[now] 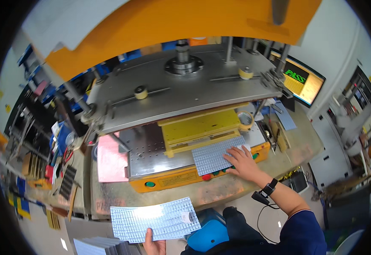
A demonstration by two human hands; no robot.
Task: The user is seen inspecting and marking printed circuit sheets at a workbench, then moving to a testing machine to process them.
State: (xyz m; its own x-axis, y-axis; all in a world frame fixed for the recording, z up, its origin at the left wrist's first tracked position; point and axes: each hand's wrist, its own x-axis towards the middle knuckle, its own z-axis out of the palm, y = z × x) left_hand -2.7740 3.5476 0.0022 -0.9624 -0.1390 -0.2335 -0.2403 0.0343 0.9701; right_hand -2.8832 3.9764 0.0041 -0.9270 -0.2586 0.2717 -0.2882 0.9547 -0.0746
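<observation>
My left hand [154, 245] grips a small stack of thin, pale grid-patterned panels [147, 219] by the near edge, with the thumb on top. The stack is in front of the bench, and a small light label [187, 217] lies on its right part. My right hand [243, 162] lies with fingers spread over the right end of another grid-patterned panel [211, 155]. That panel sits at a tilt across the front edge of the press bed, just before a yellow fixture [202, 127], and covers part of the front buttons. Its underside is hidden.
Above the fixture hangs a grey steel press plate [151, 106] on posts. The orange press base [177, 179] carries green and red buttons. A pink sheet [112, 161] lies left, a tape roll [246, 120] right. A lit monitor [300, 78] stands behind; more panels [100, 246] are stacked at lower left.
</observation>
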